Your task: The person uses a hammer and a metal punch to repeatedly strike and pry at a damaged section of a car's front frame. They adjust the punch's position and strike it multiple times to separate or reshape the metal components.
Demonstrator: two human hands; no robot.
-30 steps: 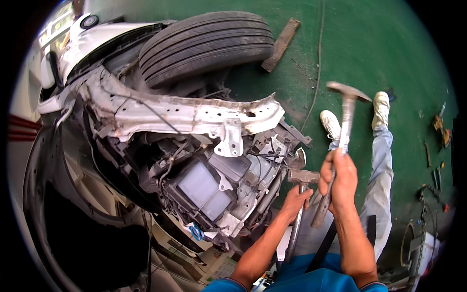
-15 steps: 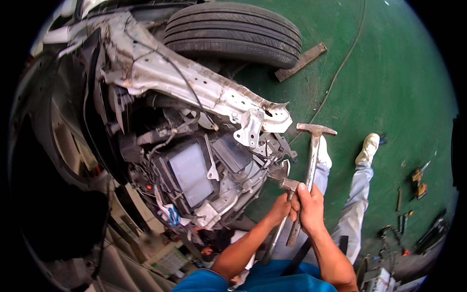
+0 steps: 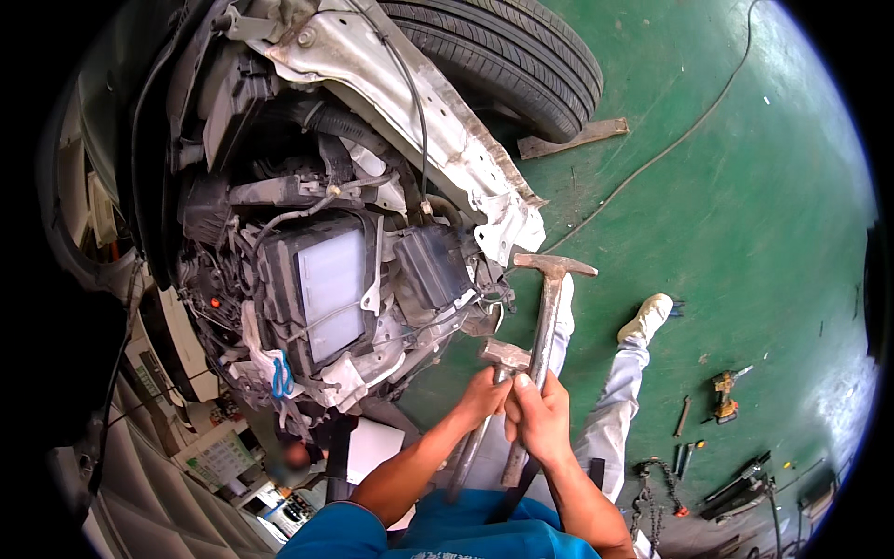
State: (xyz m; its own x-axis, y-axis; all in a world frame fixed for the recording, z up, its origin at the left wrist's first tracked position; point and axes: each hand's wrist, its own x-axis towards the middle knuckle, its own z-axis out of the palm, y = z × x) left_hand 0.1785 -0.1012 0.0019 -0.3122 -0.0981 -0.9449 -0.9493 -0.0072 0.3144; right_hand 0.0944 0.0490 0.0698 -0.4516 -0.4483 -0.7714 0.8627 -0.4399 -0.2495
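Observation:
My left hand [image 3: 481, 396] is closed around the handle of a short-headed hammer [image 3: 504, 353], just below its head. Beside it, my right hand [image 3: 542, 416] grips a long metal hammer [image 3: 549, 303] whose narrow, pointed head stands above the fist. Both hands are close together before my body, touching or nearly so. The two handles run down side by side toward my waist. To the left and ahead is the opened front of a car, with its bare white metal side rail [image 3: 503, 197] ending close beyond the hammers.
A black tire [image 3: 503, 56] rests near a wooden board [image 3: 577, 137]. A cable [image 3: 643, 168] crosses the green floor. On the right lie a power drill [image 3: 724, 396], a chain [image 3: 664, 480] and several tools. The engine bay holds a battery-like box [image 3: 332, 295].
My view has shifted, so the hands, both hammers and my legs appear farther left. The two hammers stay in the same hands, and more of the floor tools shows at the right.

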